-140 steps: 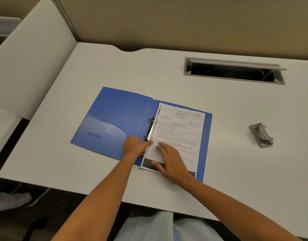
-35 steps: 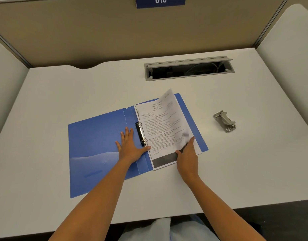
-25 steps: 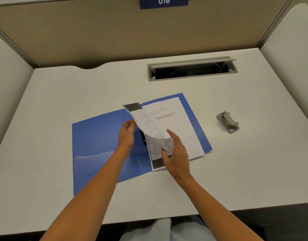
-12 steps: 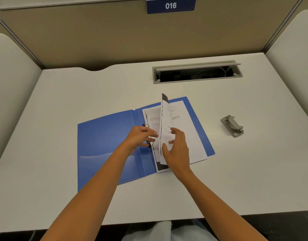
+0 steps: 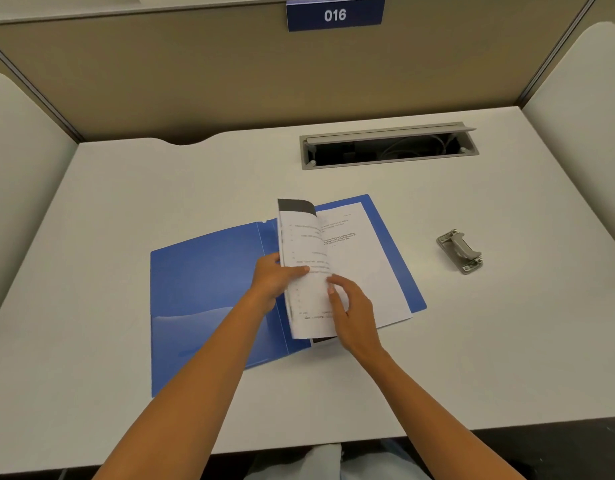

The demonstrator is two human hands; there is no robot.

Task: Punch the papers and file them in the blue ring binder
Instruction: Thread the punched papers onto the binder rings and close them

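1. Two hands meet at the centre of the frame, over the spine of the binder [image 5: 209, 289], which lies open and flat on the desk [image 5: 126, 188] so its rings can take the sheets.
2. My left hand [image 5: 275, 278] pinches the raised sheets [image 5: 306, 271] at their left edge, thumb on top and fingers hidden behind. I judge this grip keeps the punched edge lined up near the rings, which I cannot see from here.
3. My right hand [image 5: 351, 313] is loosely open, fingertips resting on the face of the lifted sheets, gripping nothing. It seems to steady them so they do not flop over.
4. One page [image 5: 368, 268] lies flat on the right cover, under the lifted sheets, with blue showing along its right edge and at its top right corner.
5. Well apart, at the right of the frame, the punch [image 5: 460, 251] sits alone on the desk. Set aside like that, punching looks finished to me.
6. I judge the task is in its filing step, and whether the holes are fully on the rings I cannot tell.
7. Next the sheets need laying down flat before the cover closes.
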